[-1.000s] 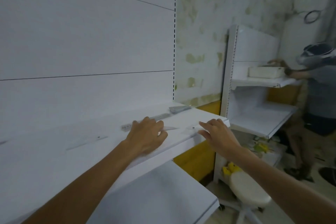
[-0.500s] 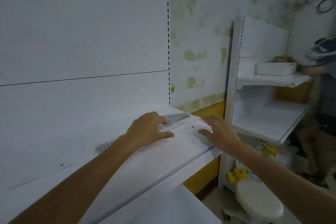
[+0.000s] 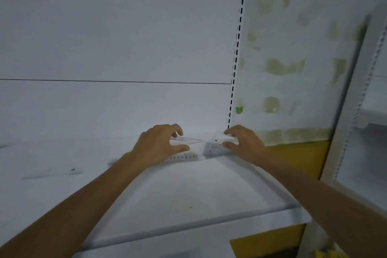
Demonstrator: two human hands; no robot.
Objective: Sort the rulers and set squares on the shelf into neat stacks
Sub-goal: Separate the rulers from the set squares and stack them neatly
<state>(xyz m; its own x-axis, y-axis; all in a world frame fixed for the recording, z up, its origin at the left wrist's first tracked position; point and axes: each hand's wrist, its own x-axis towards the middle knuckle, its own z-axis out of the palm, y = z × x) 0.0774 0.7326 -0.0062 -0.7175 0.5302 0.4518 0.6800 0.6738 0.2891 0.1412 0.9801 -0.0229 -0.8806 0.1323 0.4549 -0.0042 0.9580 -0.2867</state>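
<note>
**At the Shelf's Right Rear Corner: Handling Clear Rulers and Set Squares**

On the white shelf [image 3: 188,195], close to the back panel [image 3: 117,100], both hands work just beside each other.

1. Left hand [image 3: 159,144]: fingers arched, thumb opposed, pinching a clear ruler [image 3: 186,139] across its long edges. A graduated ruler [image 3: 184,156] lies flat just in front of the thumb and runs under the wrist.
2. Right hand [image 3: 243,144]: forefinger and thumb curled onto a clear set square [image 3: 215,146], which lies flat in the corner with its printed scale facing the near side.
3. A loose ruler [image 3: 52,174] lies well apart to the left, not yet gathered.

Handling notes (judgement): these items appear to be thin, light, rigid plastic. They sit flush on a smooth surface, so they are likely to slide rather than lift. Take hold at opposite edges, or draw a piece to the shelf lip to get a fingertip beneath it. Transparency makes the edges hard to see; use the printed scales as a guide. Avoid bending, since thin plastic may snap.
</note>
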